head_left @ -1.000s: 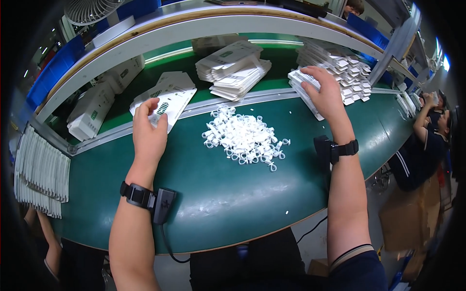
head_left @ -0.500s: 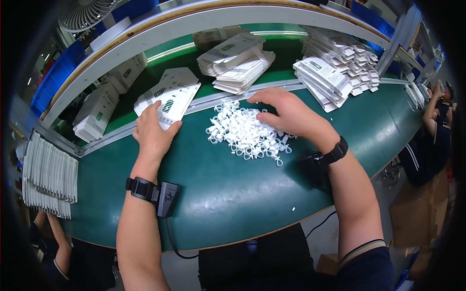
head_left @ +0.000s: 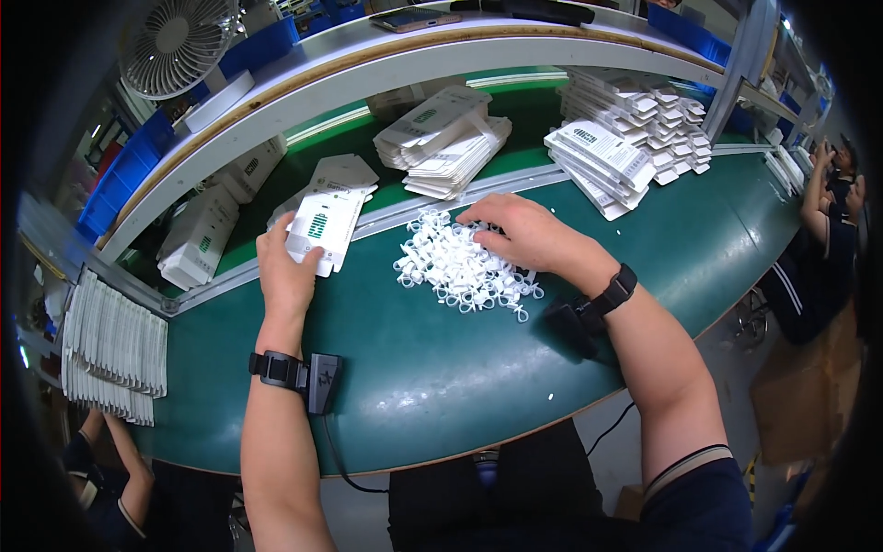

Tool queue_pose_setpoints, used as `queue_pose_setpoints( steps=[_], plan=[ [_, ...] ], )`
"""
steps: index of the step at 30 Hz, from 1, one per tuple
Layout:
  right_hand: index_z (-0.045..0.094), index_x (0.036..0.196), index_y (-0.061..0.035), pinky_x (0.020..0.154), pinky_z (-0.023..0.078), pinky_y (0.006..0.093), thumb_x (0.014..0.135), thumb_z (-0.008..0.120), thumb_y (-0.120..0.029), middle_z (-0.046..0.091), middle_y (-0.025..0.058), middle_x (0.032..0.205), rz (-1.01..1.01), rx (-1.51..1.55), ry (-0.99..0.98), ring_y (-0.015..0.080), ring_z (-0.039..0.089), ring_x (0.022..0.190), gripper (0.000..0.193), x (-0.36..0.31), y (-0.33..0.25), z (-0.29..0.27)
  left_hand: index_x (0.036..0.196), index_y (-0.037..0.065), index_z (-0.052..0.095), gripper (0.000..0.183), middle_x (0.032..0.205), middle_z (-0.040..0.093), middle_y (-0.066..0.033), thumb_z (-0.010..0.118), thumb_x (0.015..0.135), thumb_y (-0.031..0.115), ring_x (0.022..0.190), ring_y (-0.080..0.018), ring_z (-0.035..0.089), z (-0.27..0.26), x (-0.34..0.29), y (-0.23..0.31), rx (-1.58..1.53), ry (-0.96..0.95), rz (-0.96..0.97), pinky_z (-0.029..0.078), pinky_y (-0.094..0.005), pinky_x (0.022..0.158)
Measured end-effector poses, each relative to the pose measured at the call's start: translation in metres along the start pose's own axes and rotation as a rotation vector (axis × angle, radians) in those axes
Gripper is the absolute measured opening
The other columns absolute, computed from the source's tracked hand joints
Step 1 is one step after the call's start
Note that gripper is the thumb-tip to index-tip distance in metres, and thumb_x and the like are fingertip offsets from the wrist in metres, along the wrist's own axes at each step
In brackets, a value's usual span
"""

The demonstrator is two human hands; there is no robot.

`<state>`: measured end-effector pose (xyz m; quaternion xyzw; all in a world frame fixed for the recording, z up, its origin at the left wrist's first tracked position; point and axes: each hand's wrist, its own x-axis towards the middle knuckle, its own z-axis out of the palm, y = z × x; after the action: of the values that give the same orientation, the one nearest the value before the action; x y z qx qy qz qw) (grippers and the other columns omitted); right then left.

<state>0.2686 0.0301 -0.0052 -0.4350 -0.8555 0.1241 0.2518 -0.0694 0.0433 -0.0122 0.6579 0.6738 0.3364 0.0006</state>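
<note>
A green table [head_left: 441, 386] curves across the view, with a grey shelf [head_left: 303, 78] arching over its far side from nine o'clock to two o'clock. A fan [head_left: 175, 41] sits on that shelf at eleven o'clock, with blue bins [head_left: 124, 175] just below it. Stacks of white packets lie along the far strip of the table — one stack [head_left: 602, 161] at one o'clock, another [head_left: 451, 147] at twelve, more [head_left: 198, 239] at ten. A row of flat white sleeves [head_left: 110, 345] hangs off the table's edge at nine o'clock. At three o'clock another person [head_left: 823, 239] sits at the same table.

Near the centre, just toward twelve o'clock, lies a heap of small white plastic rings [head_left: 460, 267]. The right hand [head_left: 520, 235] rests on the heap's one o'clock side, palm down, fingers curled into the pieces; whether it has pinched any cannot be told. A black wristband [head_left: 614, 293] circles that wrist.

At ten o'clock from centre, the left hand [head_left: 287, 271] holds a white card packet with a green mark [head_left: 322, 230], thumb on its near face and fingers closed behind it, tilted up just above the table. That wrist wears a black band with a small device [head_left: 308, 375] and a cable trailing toward six o'clock.
</note>
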Motion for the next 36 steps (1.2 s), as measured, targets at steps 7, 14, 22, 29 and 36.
queue_pose_setpoints(
  steps=[7,14,22,29,36],
  plan=[
    [0.05,0.132,-0.0094,0.098,0.044,0.0411,0.083,0.065,-0.012,0.057,0.0191,0.122,-0.051,0.06,0.155,0.0363,0.054,0.113,0.052,0.001,-0.009,-0.002,0.128,0.005,0.053,0.036,0.109,0.056,-0.006,0.055,0.092,0.003,0.092,-0.0128,0.061,-0.013,0.004,0.008,-0.979,-0.128,-0.317,0.051,-0.0262,0.077],
    [0.027,0.147,-0.0144,0.104,0.041,0.0424,0.075,0.075,-0.011,0.041,0.021,0.138,-0.189,0.147,0.408,0.0409,0.046,0.123,0.086,0.004,-0.026,-0.009,0.124,0.001,0.053,0.032,0.115,0.056,-0.0082,0.054,0.092,0.002,0.104,-0.0149,0.058,-0.018,-0.023,0.056,-1.357,-0.324,-0.139,0.05,-0.03,0.092],
    [0.045,0.131,-0.0087,0.087,0.05,0.0349,0.077,0.076,-0.011,0.056,0.0122,0.122,-0.151,0.446,0.462,0.0248,0.06,0.104,0.062,0.007,-0.024,-0.016,0.133,0.0,0.048,0.049,0.111,0.061,-0.013,0.065,0.09,0.016,0.082,-0.0151,0.062,-0.023,-0.057,0.097,-1.408,-0.867,-0.209,0.052,-0.0264,0.069],
    [0.057,0.114,-0.0087,0.073,0.052,0.0295,0.078,0.077,-0.013,0.067,0.006,0.091,-0.085,0.577,0.329,0.015,0.064,0.08,0.042,0.006,-0.029,-0.019,0.136,0.0,0.044,0.052,0.114,0.061,-0.0181,0.049,0.099,0.036,0.085,-0.0174,0.064,-0.025,-0.058,0.098,-1.316,-0.967,-0.049,0.052,-0.0262,0.074],
    [0.058,0.119,-0.0123,0.07,0.052,0.0299,0.074,0.077,-0.018,0.065,0.0081,0.094,-0.139,0.367,0.198,0.0193,0.063,0.077,0.049,-0.003,-0.053,-0.027,0.139,-0.002,0.039,0.086,0.126,0.058,-0.0203,0.032,0.091,0.07,0.105,-0.0247,0.064,-0.022,-0.069,0.098,-1.435,-1.198,-0.194,0.053,-0.031,0.085]
  ],
)
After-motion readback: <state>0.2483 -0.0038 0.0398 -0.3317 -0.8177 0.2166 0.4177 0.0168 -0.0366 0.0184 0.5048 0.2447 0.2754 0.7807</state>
